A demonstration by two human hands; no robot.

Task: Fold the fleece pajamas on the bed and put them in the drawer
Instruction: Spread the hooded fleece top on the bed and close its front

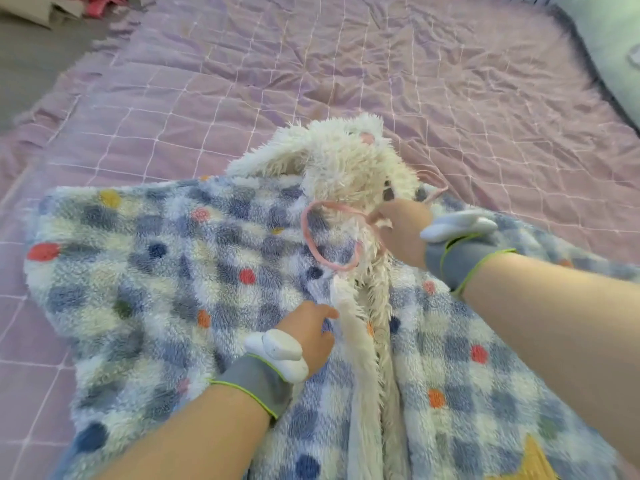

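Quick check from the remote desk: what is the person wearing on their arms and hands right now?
Both forearms are bare, with no sleeves. Each wrist carries a grey fabric band edged in bright yellow-green piping, and a white, rounded plastic device sits on it at the back of the left hand. The right hand has a matching band and device. No gloves show.

No readable text, seemingly, anywhere.

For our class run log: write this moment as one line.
stage: smoothing, unfolded | item: blue checked dotted fleece pajama top, on quilted pink bedspread | left hand: at white front trim | right hand: at pink cord
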